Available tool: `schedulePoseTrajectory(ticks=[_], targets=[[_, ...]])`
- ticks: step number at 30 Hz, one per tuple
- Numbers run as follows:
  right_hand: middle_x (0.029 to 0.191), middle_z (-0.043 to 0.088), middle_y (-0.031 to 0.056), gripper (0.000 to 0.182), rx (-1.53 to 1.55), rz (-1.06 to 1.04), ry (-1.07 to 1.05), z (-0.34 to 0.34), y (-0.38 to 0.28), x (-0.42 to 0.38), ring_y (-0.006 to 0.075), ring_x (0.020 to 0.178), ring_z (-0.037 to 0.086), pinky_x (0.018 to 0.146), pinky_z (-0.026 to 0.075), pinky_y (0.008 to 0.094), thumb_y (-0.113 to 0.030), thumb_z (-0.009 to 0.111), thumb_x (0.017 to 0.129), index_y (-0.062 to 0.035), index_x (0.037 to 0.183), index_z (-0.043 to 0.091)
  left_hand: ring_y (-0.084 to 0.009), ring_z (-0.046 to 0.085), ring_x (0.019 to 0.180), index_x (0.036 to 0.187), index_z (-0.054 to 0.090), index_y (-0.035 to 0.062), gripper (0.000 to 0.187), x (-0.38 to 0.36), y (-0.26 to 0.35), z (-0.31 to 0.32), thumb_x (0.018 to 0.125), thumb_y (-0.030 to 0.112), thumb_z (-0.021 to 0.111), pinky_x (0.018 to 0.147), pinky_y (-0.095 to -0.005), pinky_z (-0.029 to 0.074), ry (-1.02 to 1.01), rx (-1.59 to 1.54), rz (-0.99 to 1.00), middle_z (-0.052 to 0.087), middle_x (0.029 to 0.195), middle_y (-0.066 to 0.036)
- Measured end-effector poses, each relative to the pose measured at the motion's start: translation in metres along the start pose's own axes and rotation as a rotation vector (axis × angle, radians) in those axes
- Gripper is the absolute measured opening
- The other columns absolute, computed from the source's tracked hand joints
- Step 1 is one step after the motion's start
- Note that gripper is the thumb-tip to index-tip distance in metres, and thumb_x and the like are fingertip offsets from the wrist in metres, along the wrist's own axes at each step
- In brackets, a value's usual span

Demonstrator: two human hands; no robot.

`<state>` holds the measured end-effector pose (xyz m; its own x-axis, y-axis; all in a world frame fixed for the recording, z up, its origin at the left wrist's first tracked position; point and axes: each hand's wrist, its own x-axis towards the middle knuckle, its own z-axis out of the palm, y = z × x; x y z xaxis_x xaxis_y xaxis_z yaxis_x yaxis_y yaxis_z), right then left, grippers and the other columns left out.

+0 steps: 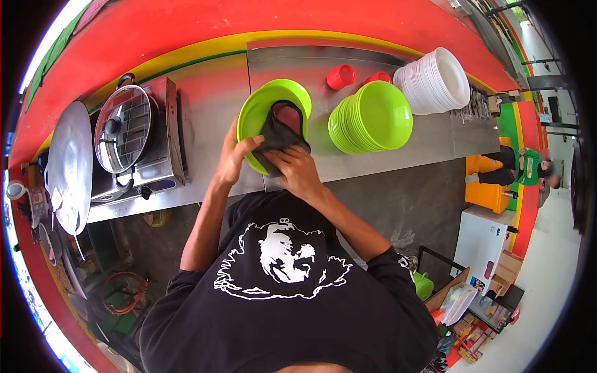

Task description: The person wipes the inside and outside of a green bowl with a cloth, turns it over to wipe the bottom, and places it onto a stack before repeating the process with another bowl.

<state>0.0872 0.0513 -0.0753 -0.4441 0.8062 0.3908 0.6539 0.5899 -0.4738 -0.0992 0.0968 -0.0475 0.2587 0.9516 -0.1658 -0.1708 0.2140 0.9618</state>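
A lime-green bowl point(250, 115) is tilted in front of me over the steel counter point(205, 118), and my left hand point(235, 154) is closed on its left side with the thumb over the rim. My right hand point(296, 169) presses a dark cloth point(287, 135) with a reddish patch into the bowl, its fingers bunched on the fabric. The cloth hides much of the bowl's inside. More green plastic point(292, 91) shows just behind the held bowl. To the right lies a tipped stack of matching green bowls point(379, 116).
White plates point(435, 81) are stacked at the right, beside metal cutlery point(476, 104). Two red cups, one in front point(341, 76), stand near the wall. On the left are a stove point(165, 124), a glass-lidded pan point(122, 127) and a large metal disc point(69, 161). A person point(528, 166) sits far right.
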Motion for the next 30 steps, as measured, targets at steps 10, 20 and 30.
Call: schedulePoseTrajectory(ticks=[10, 20, 30], targets=[[0.095, 0.071, 0.0087, 0.059, 0.073, 0.003, -0.038, -0.001, -0.019, 0.008, 0.0278, 0.08, 0.066, 0.079, 0.05, 0.0386, -0.004, 0.071, 0.059, -0.0052, 0.118, 0.066, -0.0161, 0.053, 0.091, 0.118, 0.058, -0.0036, 0.05, 0.0, -0.012, -0.009, 0.075, 0.021, 0.053, 0.083, -0.0292, 0.043, 0.113, -0.096, -0.002, 0.061, 0.097, -0.007], [0.103, 0.068, 0.0183, 0.062, 0.076, 0.103, -0.005, 0.001, -0.027, 0.008, 0.0344, 0.091, 0.066, 0.085, 0.05, 0.0422, -0.001, 0.067, 0.066, 0.0009, 0.128, 0.058, -0.0198, 0.056, 0.104, 0.134, 0.052, -0.0047, 0.058, 0.014, 0.003, 0.004, 0.082, 0.021, 0.053, 0.093, -0.0312, 0.043, 0.028, 0.122, 0.101, 0.063, 0.113, -0.012], [0.117, 0.062, 0.0243, 0.077, 0.161, 0.075, -0.25, -0.02, -0.019, 0.027, 0.0404, 0.108, 0.06, 0.093, 0.046, 0.046, -0.039, 0.071, 0.082, 0.0057, 0.139, 0.044, -0.0183, 0.056, 0.099, 0.13, 0.055, -0.0044, 0.055, 0.007, 0.009, 0.0, 0.085, 0.028, 0.054, 0.085, -0.0315, 0.045, -0.049, -0.016, -0.044, 0.064, 0.108, -0.011]])
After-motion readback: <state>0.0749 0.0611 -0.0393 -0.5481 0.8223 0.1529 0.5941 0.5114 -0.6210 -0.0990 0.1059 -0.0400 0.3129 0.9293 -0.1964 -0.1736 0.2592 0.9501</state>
